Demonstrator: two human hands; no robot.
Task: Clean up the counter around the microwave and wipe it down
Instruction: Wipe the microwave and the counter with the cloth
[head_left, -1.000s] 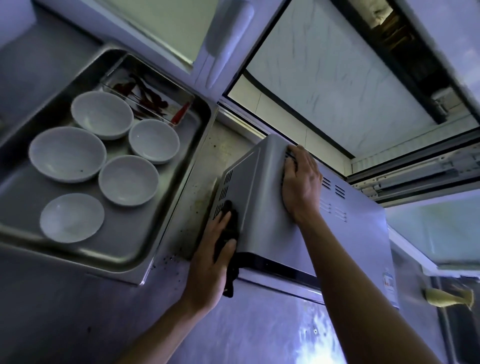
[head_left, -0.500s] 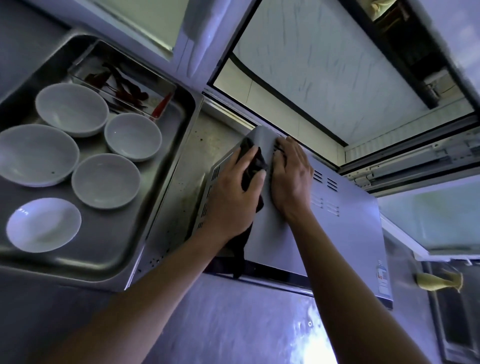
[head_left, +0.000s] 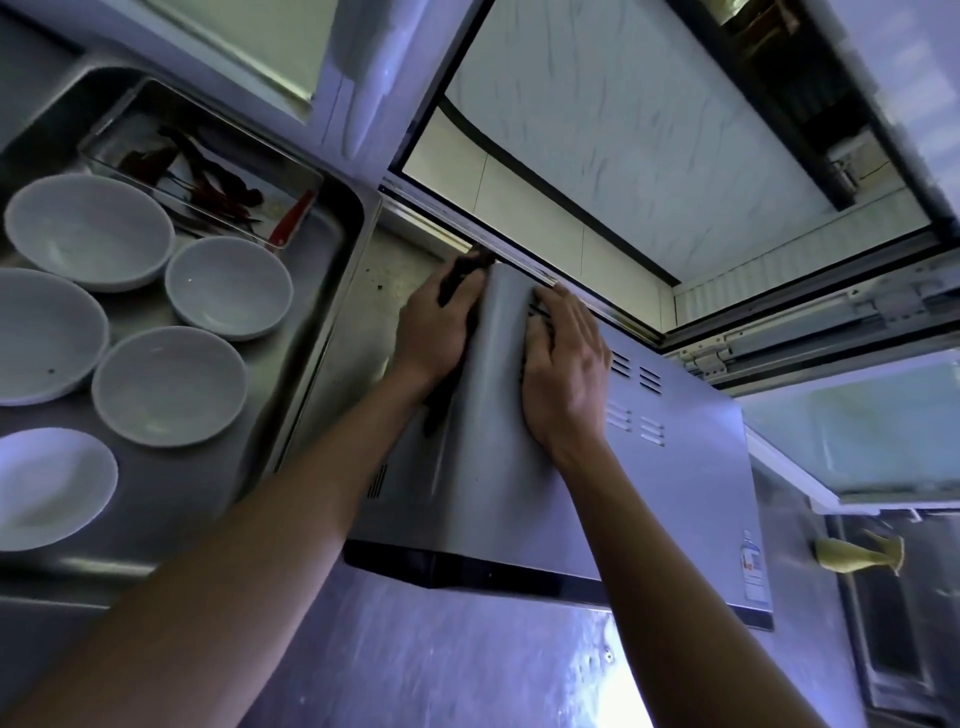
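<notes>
As the left hand (head_left: 434, 332) slid its gripped dark cloth (head_left: 460, 275) from the microwave (head_left: 519, 457) top to its rear-left corner, the right hand (head_left: 563, 374) stayed flat, fingers relaxed; crumbed worktop (head_left: 384, 280) awaited wiping.

Cloth (head_left: 457, 280) mostly hidden under left hand (head_left: 434, 332); left-edge bowls (head_left: 41, 338) cut off; sticker (head_left: 753, 571) text unreadable.

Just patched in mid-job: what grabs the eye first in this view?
Two bare arms reach onto the silver metal microwave at centre: the left hand presses a dark cloth along its far left edge, the right hand lies flat on top. To the left, a steel tray holds five white bowls.
</notes>
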